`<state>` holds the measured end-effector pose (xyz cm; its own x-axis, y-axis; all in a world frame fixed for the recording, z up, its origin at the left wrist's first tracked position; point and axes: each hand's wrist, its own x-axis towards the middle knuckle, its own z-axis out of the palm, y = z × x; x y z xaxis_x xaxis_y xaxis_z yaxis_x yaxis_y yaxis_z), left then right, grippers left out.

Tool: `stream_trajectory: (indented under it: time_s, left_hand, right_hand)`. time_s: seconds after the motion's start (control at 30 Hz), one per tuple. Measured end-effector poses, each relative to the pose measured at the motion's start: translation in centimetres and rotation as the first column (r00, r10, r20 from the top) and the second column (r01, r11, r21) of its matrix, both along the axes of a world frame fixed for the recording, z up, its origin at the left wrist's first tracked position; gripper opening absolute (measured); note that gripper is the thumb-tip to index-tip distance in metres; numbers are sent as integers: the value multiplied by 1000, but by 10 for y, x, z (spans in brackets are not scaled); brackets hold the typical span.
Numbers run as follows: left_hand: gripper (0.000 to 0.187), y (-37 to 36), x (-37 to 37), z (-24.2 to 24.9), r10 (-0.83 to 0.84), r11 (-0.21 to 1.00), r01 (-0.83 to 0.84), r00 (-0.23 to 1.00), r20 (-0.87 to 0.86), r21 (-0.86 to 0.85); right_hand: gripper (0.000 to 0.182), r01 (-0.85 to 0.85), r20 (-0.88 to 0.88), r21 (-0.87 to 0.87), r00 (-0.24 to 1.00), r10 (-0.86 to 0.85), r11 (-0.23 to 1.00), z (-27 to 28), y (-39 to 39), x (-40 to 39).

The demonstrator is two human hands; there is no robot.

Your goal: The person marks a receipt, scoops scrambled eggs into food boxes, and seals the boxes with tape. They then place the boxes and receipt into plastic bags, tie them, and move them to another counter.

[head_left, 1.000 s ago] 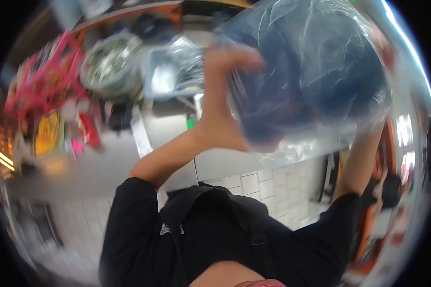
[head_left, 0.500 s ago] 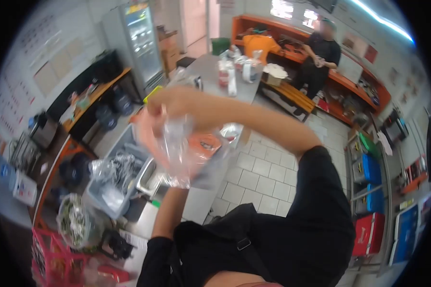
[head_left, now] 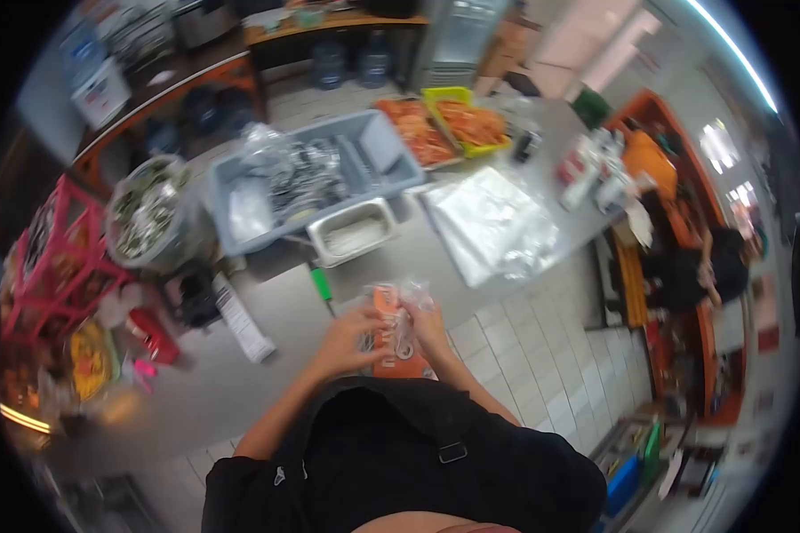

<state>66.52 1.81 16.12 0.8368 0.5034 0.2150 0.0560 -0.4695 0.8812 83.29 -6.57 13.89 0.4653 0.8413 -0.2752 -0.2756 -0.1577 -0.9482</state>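
An orange package with dark lettering (head_left: 388, 335), wrapped in clear plastic, is close in front of my torso at the counter's near edge. My left hand (head_left: 348, 342) is curved at its left side, with fingertips and thumb on the wrapped package. At the upper right of the package, my right hand (head_left: 427, 327) pinches the gathered clear plastic. A green-handled tool (head_left: 321, 284) lies on the metal counter (head_left: 276, 306) beyond my left hand. Further ahead is a small metal tray (head_left: 354, 233) with pale contents.
A grey-blue bin (head_left: 231, 226) holds clear-wrapped items. Clear plastic bags (head_left: 498, 218) lie right of it, near orange food in a yellow tray (head_left: 436, 95). Left are a leafy-filled tub (head_left: 187, 222) and pink basket (head_left: 62, 233). A person (head_left: 729, 266) is at the far right.
Both hands and the wrapped package have come down from a raised position towards my torso. My right arm no longer crosses the view. The camera view has turned and tilted down over the counter.
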Motion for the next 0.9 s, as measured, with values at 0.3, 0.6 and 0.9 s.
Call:
stream_trajectory:
  time_s: [0.3,0.6,0.9]
  left_hand:
    - [21,-28,35,-47,602,758,-589,797,49,281]
    - [15,-31,39,-45,604,753,-583,796,32,305]
    - [23,6,49,-50,398,858,-439,896,198,266]
  right_hand:
    - [33,-786,560,-398,201,804,474,53,73,63]
    - [14,-511,735,-673,-380,561,535,-66,240,55]
    - [15,-586,834,-153,355,422,796,3,197,85]
